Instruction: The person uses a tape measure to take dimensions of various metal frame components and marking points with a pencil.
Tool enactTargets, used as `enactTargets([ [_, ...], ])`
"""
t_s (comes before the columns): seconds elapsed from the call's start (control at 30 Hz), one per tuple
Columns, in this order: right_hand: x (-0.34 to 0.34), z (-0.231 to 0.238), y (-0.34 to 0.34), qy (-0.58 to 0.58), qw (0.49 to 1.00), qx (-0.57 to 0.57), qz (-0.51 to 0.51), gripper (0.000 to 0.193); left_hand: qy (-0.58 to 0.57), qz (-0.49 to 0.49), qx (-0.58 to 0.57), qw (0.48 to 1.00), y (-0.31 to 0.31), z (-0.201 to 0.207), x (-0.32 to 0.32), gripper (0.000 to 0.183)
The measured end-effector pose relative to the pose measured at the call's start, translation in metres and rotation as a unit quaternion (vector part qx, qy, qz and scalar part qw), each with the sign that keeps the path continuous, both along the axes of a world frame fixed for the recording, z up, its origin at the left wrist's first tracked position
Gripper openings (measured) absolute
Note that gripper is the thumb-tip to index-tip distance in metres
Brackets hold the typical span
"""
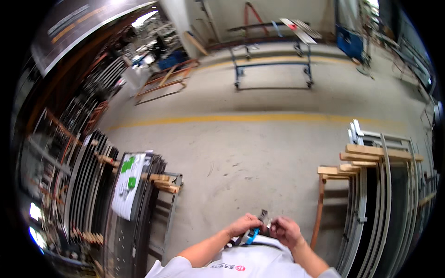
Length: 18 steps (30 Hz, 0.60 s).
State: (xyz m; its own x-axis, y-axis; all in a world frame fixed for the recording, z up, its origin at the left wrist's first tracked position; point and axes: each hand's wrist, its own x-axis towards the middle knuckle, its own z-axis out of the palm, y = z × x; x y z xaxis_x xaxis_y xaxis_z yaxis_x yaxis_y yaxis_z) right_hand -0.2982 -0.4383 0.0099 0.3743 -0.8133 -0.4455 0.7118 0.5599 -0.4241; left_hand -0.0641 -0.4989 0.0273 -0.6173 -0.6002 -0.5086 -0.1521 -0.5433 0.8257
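Observation:
In front of my waist, my left hand (244, 225) is closed around a tool with a dark tip (263, 214) and a bright blue part (251, 236); its exact kind is too small to make out. Close beside it, my right hand (286, 230) has its fingers bent and pressed together near a small shiny bit (269, 224). What those fingers pinch, if anything, is too blurred to name. Both forearms come up from the lower edge, over a light shirt (259, 259).
Dark framed panels (139, 194) stand stacked at left, with wooden spacers and a white sheet. At right, metal frames (382, 185) lean in a rack with wooden bars (371, 149). A blue wheeled cart (273, 64) stands beyond the yellow floor line (241, 118).

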Motion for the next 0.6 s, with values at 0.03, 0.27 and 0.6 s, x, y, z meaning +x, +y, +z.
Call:
enactTargets([
  [0.03,-0.013,0.017,-0.045,-0.003,0.999,-0.011,0.031,0.029,-0.014,0.007,-0.021,1.0,-0.038,0.02,-0.014,0.025],
  [0.27,-0.081,0.028,-0.318,-0.11,0.973,-0.122,0.159,0.027,0.161,0.073,0.04,0.984,-0.294,0.014,-0.061,0.037],
  [0.6,-0.269,0.058,-0.618,0.089,0.972,-0.181,-0.124,0.01,0.222,-0.107,0.141,0.959,-0.705,0.042,-0.314,0.036],
])
